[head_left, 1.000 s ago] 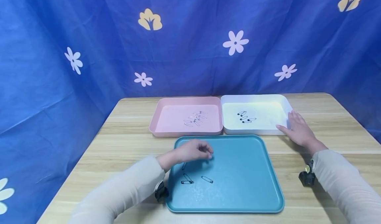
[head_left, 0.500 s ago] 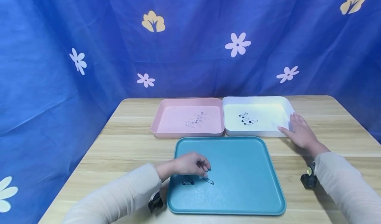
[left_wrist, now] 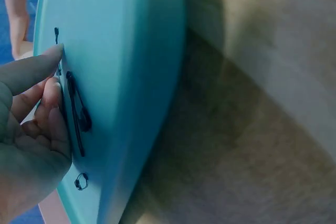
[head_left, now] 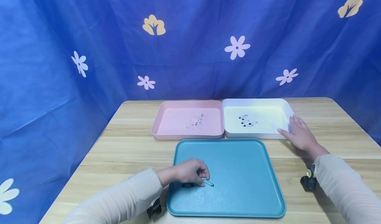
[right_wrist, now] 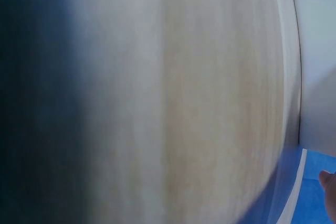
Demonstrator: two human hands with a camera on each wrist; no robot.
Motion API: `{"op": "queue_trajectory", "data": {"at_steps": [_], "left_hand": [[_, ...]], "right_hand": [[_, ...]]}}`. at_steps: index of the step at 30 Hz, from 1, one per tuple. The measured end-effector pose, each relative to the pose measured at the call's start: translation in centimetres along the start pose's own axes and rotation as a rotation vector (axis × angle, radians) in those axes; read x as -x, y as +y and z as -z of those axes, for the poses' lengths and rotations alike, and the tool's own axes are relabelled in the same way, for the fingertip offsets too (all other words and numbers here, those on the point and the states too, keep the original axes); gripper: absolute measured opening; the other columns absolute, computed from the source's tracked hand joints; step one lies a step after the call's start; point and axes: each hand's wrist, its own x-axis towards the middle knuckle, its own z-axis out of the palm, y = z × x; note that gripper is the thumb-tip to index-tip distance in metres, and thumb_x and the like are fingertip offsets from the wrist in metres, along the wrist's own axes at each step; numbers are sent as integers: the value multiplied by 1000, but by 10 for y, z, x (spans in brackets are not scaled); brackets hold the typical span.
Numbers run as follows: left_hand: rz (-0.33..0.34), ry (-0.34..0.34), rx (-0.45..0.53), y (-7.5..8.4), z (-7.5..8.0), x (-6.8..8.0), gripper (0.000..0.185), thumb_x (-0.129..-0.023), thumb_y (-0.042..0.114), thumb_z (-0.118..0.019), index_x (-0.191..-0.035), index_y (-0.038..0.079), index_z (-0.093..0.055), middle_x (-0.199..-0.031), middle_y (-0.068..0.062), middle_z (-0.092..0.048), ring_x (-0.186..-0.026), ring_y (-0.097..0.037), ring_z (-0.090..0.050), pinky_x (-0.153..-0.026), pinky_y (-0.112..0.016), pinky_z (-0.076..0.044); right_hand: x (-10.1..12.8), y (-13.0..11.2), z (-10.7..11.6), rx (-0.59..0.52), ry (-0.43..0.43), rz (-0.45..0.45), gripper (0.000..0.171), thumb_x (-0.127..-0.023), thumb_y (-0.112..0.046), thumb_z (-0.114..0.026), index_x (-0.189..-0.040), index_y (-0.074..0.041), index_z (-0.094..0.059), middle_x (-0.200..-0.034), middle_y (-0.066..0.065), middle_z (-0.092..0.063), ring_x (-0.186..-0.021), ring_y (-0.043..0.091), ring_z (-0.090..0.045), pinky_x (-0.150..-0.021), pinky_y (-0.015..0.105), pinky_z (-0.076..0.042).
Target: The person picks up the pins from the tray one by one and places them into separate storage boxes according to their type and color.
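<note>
My left hand [head_left: 204,181] is down on the teal tray [head_left: 244,184], its curled fingers pinching a black safety pin [head_left: 209,183] that lies on the tray floor. The left wrist view shows the fingertips [left_wrist: 54,94] against that pin [left_wrist: 77,114], with another pin's end [left_wrist: 80,181] close by. A second black pin [head_left: 187,185] is partly hidden under the hand. My right hand [head_left: 294,128] rests flat on the table, touching the near right corner of the white tray [head_left: 285,109], which holds black pins [head_left: 247,120].
A pink tray [head_left: 178,134] with several silver pins [head_left: 196,122] sits left of the white one, behind the teal tray. A blue flowered cloth hangs behind the wooden table [head_left: 128,151]. The right wrist view is blurred table and the white tray's wall [right_wrist: 315,51].
My left hand has drawn back toward me across the teal tray and lowered onto the black pins. The right hand has stayed beside the white tray.
</note>
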Motion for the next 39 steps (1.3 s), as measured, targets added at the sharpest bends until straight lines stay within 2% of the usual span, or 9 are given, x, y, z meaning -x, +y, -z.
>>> {"op": "queue_trajectory", "data": {"at_steps": [11, 18, 23, 27, 30, 34, 39], "left_hand": [[10, 16, -40, 0, -5, 1, 9, -71, 8, -68, -66, 12, -62, -66, 9, -47, -62, -1, -43, -57, -16, -40], [44, 10, 54, -1, -2, -2, 9, -74, 4, -65, -68, 9, -61, -63, 8, -53, -59, -4, -46, -55, -18, -40], [72, 16, 78, -1, 6, -8, 5, -76, 4, -62, -72, 8, -61, -64, 6, -54, -61, -6, -46, -58, -20, -40], [84, 40, 115, 1, 17, -18, 2, -77, 5, -60, -77, 5, -62, -67, 5, -55, -64, -8, -48, -61, -22, -41], [85, 88, 135, 5, 28, -29, 3, -79, 7, -60, -79, 5, -63, -71, 4, -58, -68, -9, -51, -64, -24, -43], [77, 159, 204, 15, 43, -47, 4, -79, 7, -60, -81, 5, -63, -77, 2, -61, -74, -10, -55, -69, -24, -46], [77, 243, 299, 27, 54, -75, 10, -77, 5, -62, -85, -1, -64, -77, -5, -62, -72, -12, -55, -68, -23, -46]], "right_hand": [[0, -1, 1, -3, -7, -4, 84, -87, -50, -34, -129, 18, -4, -133, 36, -2, -124, 43, 3, -98, 52, 2], [1, 0, 1, -7, -2, -1, 84, -88, -49, -34, -129, 18, -4, -133, 36, -2, -124, 43, 3, -98, 51, 2], [1, -1, 1, -6, -3, -4, 85, -87, -50, -34, -129, 18, -4, -133, 36, -2, -124, 42, 4, -98, 52, 1], [1, -1, 0, -3, -7, -15, 85, -87, -51, -33, -129, 18, -3, -133, 36, -2, -124, 42, 3, -98, 53, 0], [0, 0, 1, -4, -9, -25, 86, -87, -51, -33, -129, 18, -3, -133, 36, -1, -124, 43, 3, -97, 53, 0], [0, 1, 1, -7, -5, -27, 86, -87, -51, -33, -129, 17, -3, -133, 35, -1, -124, 43, 3, -97, 53, 0], [-2, 2, 1, -7, -13, -16, 86, -87, -51, -33, -129, 17, -2, -134, 35, 0, -124, 43, 3, -98, 52, 1]]}}
